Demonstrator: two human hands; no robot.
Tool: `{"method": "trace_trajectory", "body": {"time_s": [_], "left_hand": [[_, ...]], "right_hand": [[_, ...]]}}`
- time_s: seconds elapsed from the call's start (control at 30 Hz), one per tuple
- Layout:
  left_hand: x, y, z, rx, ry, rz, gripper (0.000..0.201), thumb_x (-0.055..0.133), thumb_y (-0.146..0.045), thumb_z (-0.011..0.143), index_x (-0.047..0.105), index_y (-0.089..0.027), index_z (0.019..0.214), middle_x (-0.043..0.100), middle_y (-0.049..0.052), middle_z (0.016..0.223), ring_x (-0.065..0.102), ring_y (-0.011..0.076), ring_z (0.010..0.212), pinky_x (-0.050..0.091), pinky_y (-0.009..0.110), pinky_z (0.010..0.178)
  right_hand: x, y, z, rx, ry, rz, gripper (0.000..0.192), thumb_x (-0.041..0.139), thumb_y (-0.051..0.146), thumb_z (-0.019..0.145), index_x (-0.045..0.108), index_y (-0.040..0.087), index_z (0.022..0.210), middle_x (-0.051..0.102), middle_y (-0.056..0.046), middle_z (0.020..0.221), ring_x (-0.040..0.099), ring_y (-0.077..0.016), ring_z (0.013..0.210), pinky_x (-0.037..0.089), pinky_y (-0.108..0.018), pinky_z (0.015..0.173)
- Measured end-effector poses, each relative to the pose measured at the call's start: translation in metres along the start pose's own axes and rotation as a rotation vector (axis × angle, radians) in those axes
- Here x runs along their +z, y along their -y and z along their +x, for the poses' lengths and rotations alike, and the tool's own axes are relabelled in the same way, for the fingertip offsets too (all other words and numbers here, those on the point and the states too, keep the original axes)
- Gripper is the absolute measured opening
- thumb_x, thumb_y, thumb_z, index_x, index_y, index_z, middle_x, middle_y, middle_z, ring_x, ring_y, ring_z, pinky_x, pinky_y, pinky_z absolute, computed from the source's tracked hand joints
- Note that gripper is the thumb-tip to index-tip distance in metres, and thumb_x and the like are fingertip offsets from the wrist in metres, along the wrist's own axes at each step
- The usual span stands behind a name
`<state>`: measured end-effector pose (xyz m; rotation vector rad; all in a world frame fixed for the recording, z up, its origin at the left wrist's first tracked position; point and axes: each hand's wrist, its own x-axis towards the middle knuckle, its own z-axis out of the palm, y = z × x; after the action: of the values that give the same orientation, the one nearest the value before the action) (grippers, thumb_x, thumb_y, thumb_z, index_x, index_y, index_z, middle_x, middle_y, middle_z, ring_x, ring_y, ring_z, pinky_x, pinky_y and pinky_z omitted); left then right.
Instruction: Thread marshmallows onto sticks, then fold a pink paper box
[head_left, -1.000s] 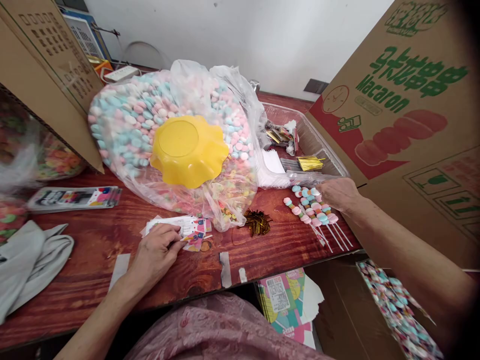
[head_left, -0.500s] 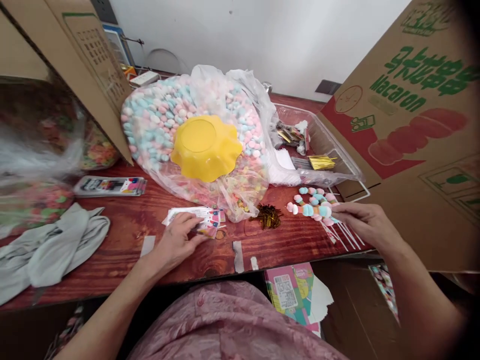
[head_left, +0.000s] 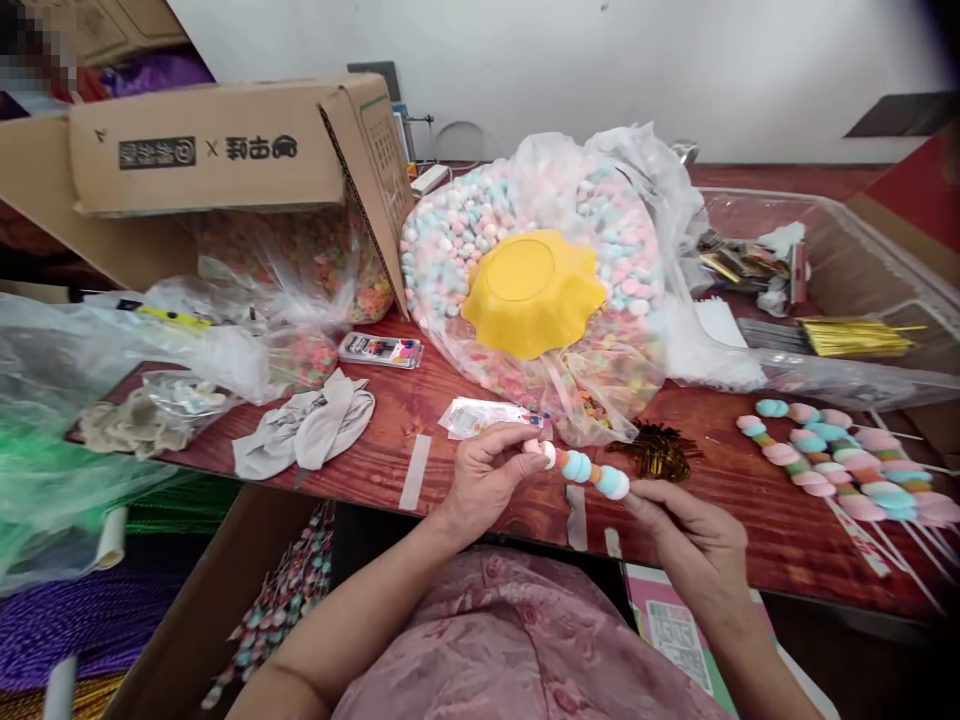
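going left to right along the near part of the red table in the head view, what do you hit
grey cloth → left hand → candy skewer held between both hands → right hand → row of finished skewers lying on the table

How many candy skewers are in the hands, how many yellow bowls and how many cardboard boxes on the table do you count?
Candy skewer held in both hands: 1
Yellow bowl on the candy bag: 1
Cardboard box on the table: 1
Total: 3
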<state>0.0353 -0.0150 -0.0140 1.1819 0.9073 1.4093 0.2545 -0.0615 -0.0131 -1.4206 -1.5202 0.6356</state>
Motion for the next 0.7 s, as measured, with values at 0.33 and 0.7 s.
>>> {"method": "trace_trajectory", "body": {"time_s": [0.33,0.7], "left_hand": [[-0.018,0.001,-0.005,0.149,0.061,0.041,0.021,0.068,-0.02,0.087,0.074,-0.027,0.106,0.075,0.004,0.107,0.069,0.0192,0.102,0.055,0.037,0.094],[-0.015,0.004,-0.012,0.34,0.201,0.409,0.034,0.06,-0.02,0.092,0.064,-0.024,0.125,0.069,0.01,0.124,0.064,0.0206,0.116,0.054,0.04,0.101]], "right_hand": [[0.03,-0.011,-0.017,0.412,0.01,0.454,0.018,0.076,0.039,0.069,0.077,0.022,0.075,0.07,-0.001,0.067,0.061,-0.0137,0.056,0.05,-0.022,0.052],[0.026,0.002,-0.026,0.023,-0.054,0.005,0.011,0.066,0.028,0.082,0.076,0.024,0.081,0.072,0.001,0.073,0.063,-0.0129,0.06,0.05,-0.021,0.056]]}}
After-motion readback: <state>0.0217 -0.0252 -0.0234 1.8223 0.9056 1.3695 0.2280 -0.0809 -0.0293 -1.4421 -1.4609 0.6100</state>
